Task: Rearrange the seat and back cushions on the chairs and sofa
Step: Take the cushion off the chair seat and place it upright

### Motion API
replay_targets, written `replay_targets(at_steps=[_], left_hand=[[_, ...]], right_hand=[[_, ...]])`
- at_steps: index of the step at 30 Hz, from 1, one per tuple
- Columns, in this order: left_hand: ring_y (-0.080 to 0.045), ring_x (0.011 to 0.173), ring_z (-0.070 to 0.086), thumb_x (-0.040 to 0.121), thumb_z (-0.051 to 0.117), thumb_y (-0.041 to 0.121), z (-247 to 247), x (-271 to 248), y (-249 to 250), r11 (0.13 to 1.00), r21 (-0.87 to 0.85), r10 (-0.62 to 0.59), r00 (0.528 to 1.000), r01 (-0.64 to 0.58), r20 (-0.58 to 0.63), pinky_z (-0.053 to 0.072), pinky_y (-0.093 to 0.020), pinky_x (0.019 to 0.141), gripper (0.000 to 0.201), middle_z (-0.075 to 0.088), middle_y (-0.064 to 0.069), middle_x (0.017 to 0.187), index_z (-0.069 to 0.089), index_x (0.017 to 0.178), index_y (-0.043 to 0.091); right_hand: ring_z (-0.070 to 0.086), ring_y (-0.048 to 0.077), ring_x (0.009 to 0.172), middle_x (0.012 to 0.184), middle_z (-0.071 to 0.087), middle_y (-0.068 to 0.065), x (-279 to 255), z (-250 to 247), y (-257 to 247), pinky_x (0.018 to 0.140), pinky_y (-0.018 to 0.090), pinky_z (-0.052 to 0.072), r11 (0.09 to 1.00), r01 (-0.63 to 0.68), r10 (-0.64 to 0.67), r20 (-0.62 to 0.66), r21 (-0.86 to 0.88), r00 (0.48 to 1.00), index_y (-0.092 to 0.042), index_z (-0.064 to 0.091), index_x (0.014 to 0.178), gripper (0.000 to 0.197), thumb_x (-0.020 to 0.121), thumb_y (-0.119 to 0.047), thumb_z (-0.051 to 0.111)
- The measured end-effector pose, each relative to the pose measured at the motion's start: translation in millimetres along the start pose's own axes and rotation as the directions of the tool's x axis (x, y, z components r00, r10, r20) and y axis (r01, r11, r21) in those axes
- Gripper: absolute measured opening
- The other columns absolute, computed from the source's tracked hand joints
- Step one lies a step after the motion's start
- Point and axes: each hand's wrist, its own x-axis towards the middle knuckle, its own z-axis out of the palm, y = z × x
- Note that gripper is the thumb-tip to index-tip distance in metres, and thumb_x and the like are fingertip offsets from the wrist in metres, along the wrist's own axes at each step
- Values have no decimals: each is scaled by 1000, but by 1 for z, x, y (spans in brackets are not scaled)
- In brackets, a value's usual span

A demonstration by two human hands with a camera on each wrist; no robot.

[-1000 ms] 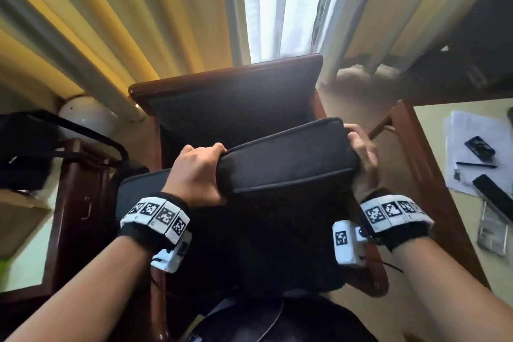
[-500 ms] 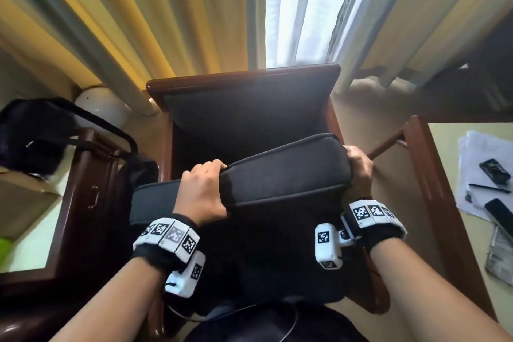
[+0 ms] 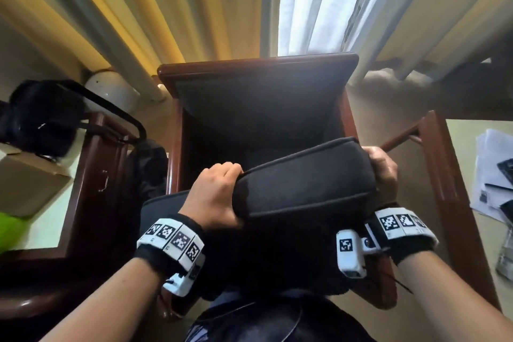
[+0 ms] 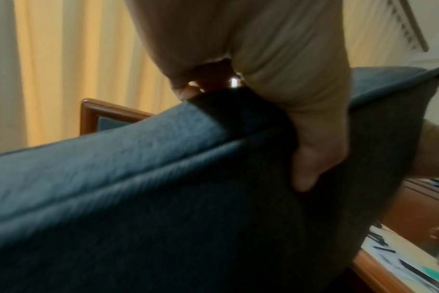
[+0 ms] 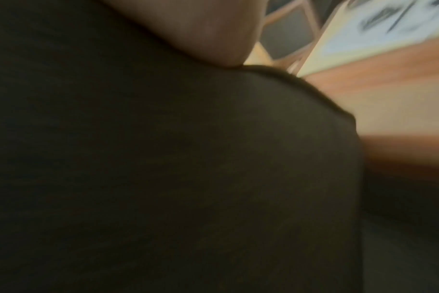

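Note:
I hold a thick dark seat cushion [image 3: 305, 178] up on edge in front of a wooden armchair [image 3: 258, 64] with a dark padded back. My left hand [image 3: 216, 191] grips the cushion's top edge near its left part, fingers curled over it, thumb on the near face [image 4: 311, 162]. My right hand [image 3: 381, 166] grips the cushion's right end. In the left wrist view the cushion [image 4: 138, 198] looks blue-grey with a piped seam. The right wrist view is filled by the dark cushion [image 5: 163, 168]. The chair's seat is hidden behind the cushion.
A wooden side table [image 3: 94, 175] stands at the left with a black bag [image 3: 36, 116] and a white helmet [image 3: 111, 89]. At the right, a wooden table [image 3: 455, 189] carries papers [image 3: 491, 172]. Yellow curtains [image 3: 138, 8] and a bright window lie behind the chair.
The cushion and both hands sit slightly lower in the view and nearer my body. Both grips are unchanged.

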Motion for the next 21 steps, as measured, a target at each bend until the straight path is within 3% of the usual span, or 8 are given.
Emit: replay_targets(at_steps=[3, 5, 7, 11, 15, 18, 19, 21], left_hand=[[-16, 97, 50, 40, 70, 78, 7, 3, -24, 981, -173, -90, 996, 88, -9, 40, -37, 84, 90, 54, 5, 106, 59, 115, 28], [-13, 108, 50, 58, 63, 77, 10, -12, -47, 916, -319, -255, 967, 245, 12, 37, -38, 92, 60, 55, 11, 113, 57, 111, 50], [-22, 116, 56, 83, 49, 64, 21, -36, -79, 820, -374, -465, 885, 432, 5, 37, -40, 97, 18, 63, 8, 112, 60, 96, 58], [-36, 126, 50, 81, 28, 72, 47, -80, -126, 554, -353, -787, 613, 754, 75, 36, -52, 107, 60, 61, -10, 129, 66, 114, 39], [-38, 115, 61, 64, 61, 87, 111, -98, -200, 141, -609, -896, 362, 780, 257, 44, -51, 105, 83, 67, -14, 120, 68, 110, 17], [-38, 98, 68, 40, 69, 92, 145, -103, -251, 75, -624, -904, 317, 778, 288, 52, -55, 96, 94, 72, -17, 107, 71, 100, 20], [-37, 96, 67, 44, 68, 91, 128, -96, -236, 31, -618, -911, 277, 786, 306, 52, -51, 95, 91, 72, -16, 105, 70, 100, 19], [-38, 96, 60, 62, 62, 81, 52, -74, -157, 40, -586, -913, 267, 810, 308, 45, -42, 89, 75, 68, -14, 104, 66, 104, 18]], right_hand=[[46, 19, 68, 63, 56, -5, 19, 3, -9, 70, 39, 35, 984, -178, 178, -9, 8, 984, -18, 65, 64, 34, 74, -49, 54], [54, 18, 74, 68, 63, -5, 22, 4, -18, 77, 39, 41, 941, -335, 334, 30, 42, 942, -23, 70, 66, 37, 66, -59, 64], [61, 21, 85, 83, 70, -1, 14, 3, -28, 84, 40, 46, 916, -400, 395, 113, 23, 912, -26, 74, 77, 50, 57, -72, 71], [67, 26, 105, 107, 73, 7, -13, 6, -44, 99, 47, 50, 886, -462, 463, 117, -36, 878, -21, 72, 106, 61, 75, -70, 53], [68, 27, 102, 109, 73, 9, -22, 8, -51, 84, 38, 53, 858, -508, 513, 108, -76, 851, -19, 67, 113, 56, 89, -64, 44], [69, 27, 100, 109, 73, 11, -21, 7, -58, 77, 34, 53, 847, -527, 531, 114, -65, 840, -16, 68, 113, 54, 91, -61, 47], [69, 26, 97, 106, 74, 9, -19, 6, -60, 75, 33, 52, 845, -531, 534, 120, -58, 837, -17, 70, 108, 52, 91, -60, 48], [70, 22, 87, 92, 76, 4, -12, 1, -67, 70, 31, 52, 843, -536, 537, 116, -35, 836, -20, 72, 93, 44, 90, -58, 50]])
